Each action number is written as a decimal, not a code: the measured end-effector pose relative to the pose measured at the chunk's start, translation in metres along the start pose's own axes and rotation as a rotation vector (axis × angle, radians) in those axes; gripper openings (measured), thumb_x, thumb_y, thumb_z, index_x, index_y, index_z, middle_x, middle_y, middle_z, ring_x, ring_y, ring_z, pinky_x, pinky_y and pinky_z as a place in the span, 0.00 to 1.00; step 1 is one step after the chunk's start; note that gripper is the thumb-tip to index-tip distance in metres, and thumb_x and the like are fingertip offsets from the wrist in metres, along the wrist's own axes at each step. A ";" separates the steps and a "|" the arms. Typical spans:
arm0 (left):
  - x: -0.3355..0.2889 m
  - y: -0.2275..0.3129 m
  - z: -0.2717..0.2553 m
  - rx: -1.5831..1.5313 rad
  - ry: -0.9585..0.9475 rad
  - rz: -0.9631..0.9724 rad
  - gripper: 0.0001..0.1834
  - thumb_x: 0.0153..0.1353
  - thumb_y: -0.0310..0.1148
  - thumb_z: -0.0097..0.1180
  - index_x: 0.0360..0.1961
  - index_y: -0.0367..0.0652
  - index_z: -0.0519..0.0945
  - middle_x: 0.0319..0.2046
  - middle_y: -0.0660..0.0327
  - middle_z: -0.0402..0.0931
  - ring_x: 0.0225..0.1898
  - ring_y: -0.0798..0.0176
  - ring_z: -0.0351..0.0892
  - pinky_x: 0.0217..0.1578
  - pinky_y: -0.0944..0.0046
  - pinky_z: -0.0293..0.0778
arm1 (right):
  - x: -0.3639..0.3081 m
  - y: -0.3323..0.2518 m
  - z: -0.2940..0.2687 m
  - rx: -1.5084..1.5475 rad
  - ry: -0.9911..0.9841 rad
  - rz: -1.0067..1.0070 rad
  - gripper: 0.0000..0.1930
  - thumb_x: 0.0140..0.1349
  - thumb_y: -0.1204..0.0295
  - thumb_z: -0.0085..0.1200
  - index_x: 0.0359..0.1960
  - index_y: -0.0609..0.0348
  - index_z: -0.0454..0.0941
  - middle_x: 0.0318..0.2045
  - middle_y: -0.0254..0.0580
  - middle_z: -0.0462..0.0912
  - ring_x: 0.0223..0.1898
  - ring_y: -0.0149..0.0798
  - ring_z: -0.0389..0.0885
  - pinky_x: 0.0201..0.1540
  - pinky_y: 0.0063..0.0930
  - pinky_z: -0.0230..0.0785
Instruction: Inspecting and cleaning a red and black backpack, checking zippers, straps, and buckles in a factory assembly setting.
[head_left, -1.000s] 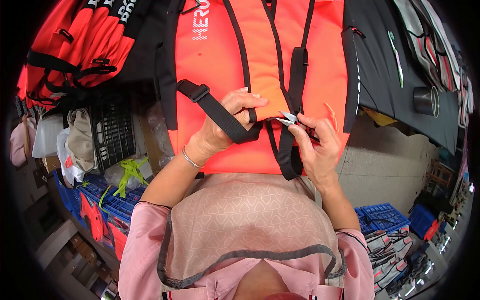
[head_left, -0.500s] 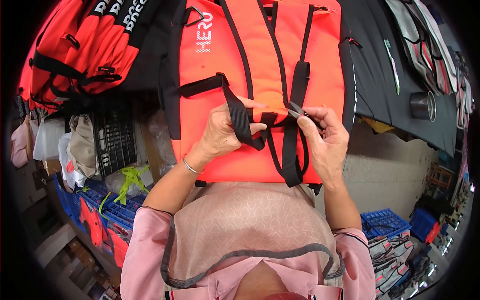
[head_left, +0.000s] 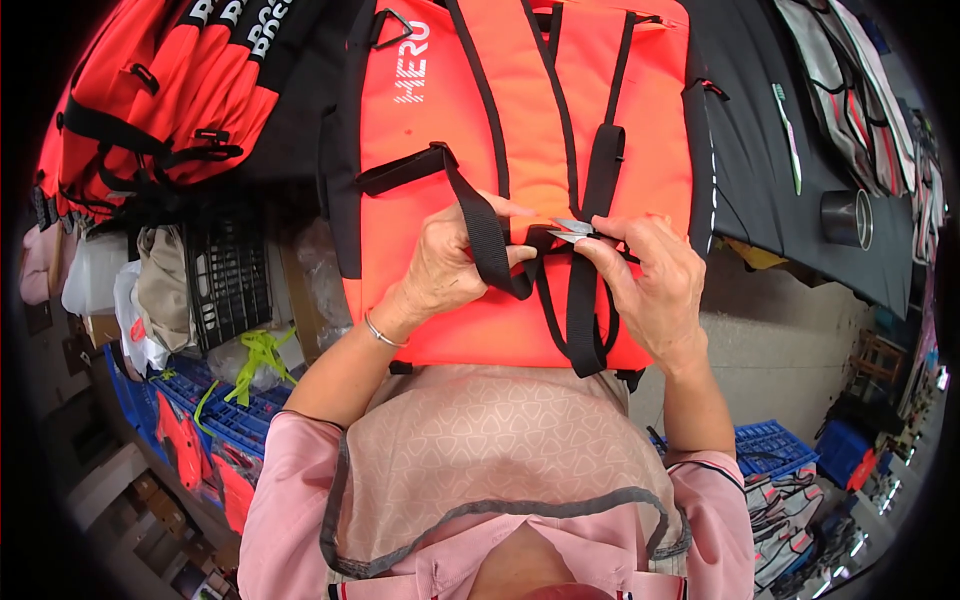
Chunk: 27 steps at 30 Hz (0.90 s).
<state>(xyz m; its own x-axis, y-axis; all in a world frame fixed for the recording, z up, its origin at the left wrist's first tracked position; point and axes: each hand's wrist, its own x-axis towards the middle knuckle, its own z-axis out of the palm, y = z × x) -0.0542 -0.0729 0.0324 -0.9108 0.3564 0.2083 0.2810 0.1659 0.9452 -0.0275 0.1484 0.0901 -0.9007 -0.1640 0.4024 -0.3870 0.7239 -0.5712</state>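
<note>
An orange-red backpack point(head_left: 440, 320) with black side panels lies in front of me, its padded shoulder strap point(head_left: 530, 120) running down the middle. My left hand point(head_left: 450, 250) is closed on the lower end of that strap, where black webbing point(head_left: 485, 240) is joined; a loop of the webbing hangs over the fingers. In my right hand point(head_left: 650, 275) is a small pair of thread snips point(head_left: 575, 230), held between thumb and fingers. Its blades point left, right at the strap's end beside my left fingertips. Whether they touch a thread is too small to tell.
Several red and black backpacks point(head_left: 200, 110) are piled at the left. On the dark table cover point(head_left: 750, 150) at the right lie a toothbrush point(head_left: 787, 130) and a metal cup point(head_left: 846, 216). A black crate point(head_left: 232, 285) and blue crates point(head_left: 770, 447) stand lower down.
My right hand has brought the snips left, onto the strap's end, and the blades now lie closer together. My left hand holds the same place.
</note>
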 end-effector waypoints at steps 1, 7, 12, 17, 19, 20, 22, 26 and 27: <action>0.000 0.000 -0.001 0.026 -0.011 -0.003 0.18 0.46 0.24 0.74 0.40 0.37 0.83 0.34 0.60 0.80 0.28 0.68 0.76 0.30 0.66 0.72 | 0.001 0.000 -0.001 -0.029 -0.013 -0.013 0.12 0.52 0.66 0.69 0.33 0.60 0.83 0.22 0.38 0.81 0.22 0.37 0.78 0.24 0.30 0.69; 0.002 0.002 -0.003 0.026 -0.020 0.052 0.14 0.46 0.24 0.73 0.35 0.35 0.84 0.34 0.59 0.80 0.28 0.65 0.78 0.31 0.64 0.73 | 0.006 0.000 -0.006 0.039 -0.131 0.094 0.10 0.54 0.67 0.67 0.31 0.60 0.83 0.21 0.38 0.81 0.21 0.35 0.77 0.26 0.29 0.69; 0.004 0.003 -0.009 0.032 -0.079 0.028 0.14 0.45 0.24 0.73 0.35 0.35 0.84 0.36 0.58 0.81 0.31 0.63 0.79 0.34 0.63 0.74 | 0.014 0.006 -0.011 0.542 -0.361 0.577 0.06 0.59 0.75 0.63 0.35 0.66 0.83 0.25 0.35 0.83 0.28 0.24 0.78 0.32 0.20 0.70; 0.004 0.007 -0.011 0.004 -0.108 -0.089 0.16 0.45 0.25 0.73 0.37 0.35 0.85 0.35 0.58 0.81 0.32 0.64 0.80 0.35 0.63 0.75 | 0.015 0.003 -0.014 0.416 -0.293 0.474 0.07 0.59 0.74 0.64 0.36 0.65 0.83 0.25 0.34 0.83 0.28 0.22 0.78 0.31 0.18 0.70; 0.004 0.003 -0.011 0.003 -0.099 -0.013 0.16 0.44 0.25 0.74 0.37 0.36 0.85 0.34 0.59 0.81 0.33 0.64 0.80 0.36 0.63 0.75 | 0.018 0.001 -0.014 0.358 -0.317 0.428 0.07 0.59 0.74 0.64 0.36 0.65 0.83 0.24 0.34 0.83 0.28 0.23 0.77 0.31 0.19 0.69; 0.004 0.004 -0.011 0.002 -0.100 -0.014 0.16 0.44 0.25 0.74 0.37 0.36 0.85 0.34 0.59 0.81 0.33 0.64 0.80 0.36 0.63 0.75 | 0.019 0.000 -0.014 0.300 -0.338 0.382 0.08 0.59 0.74 0.65 0.36 0.65 0.83 0.24 0.34 0.83 0.27 0.23 0.77 0.30 0.19 0.69; 0.004 0.005 -0.011 -0.011 -0.107 -0.076 0.17 0.44 0.25 0.74 0.38 0.37 0.85 0.36 0.59 0.81 0.34 0.64 0.81 0.37 0.63 0.76 | 0.020 0.001 -0.014 0.272 -0.334 0.351 0.08 0.58 0.71 0.65 0.35 0.63 0.83 0.24 0.37 0.84 0.26 0.27 0.79 0.29 0.21 0.69; 0.005 0.002 -0.013 0.054 -0.128 0.058 0.14 0.45 0.21 0.72 0.35 0.37 0.84 0.40 0.62 0.82 0.29 0.73 0.72 0.30 0.70 0.68 | 0.022 0.006 -0.013 0.220 -0.346 0.240 0.09 0.58 0.69 0.65 0.33 0.62 0.83 0.24 0.40 0.84 0.25 0.28 0.80 0.27 0.23 0.69; 0.004 0.003 -0.012 0.028 -0.121 0.014 0.15 0.45 0.21 0.72 0.36 0.36 0.84 0.40 0.62 0.82 0.28 0.73 0.71 0.29 0.70 0.67 | 0.023 0.006 -0.013 0.220 -0.347 0.241 0.09 0.58 0.69 0.65 0.33 0.62 0.83 0.24 0.40 0.84 0.25 0.28 0.80 0.27 0.23 0.69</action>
<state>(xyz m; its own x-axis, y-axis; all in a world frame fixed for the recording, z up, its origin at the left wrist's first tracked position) -0.0611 -0.0819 0.0393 -0.8641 0.4668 0.1883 0.3038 0.1854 0.9345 -0.0482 0.1576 0.1050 -0.9682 -0.2503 -0.0017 -0.1579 0.6159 -0.7719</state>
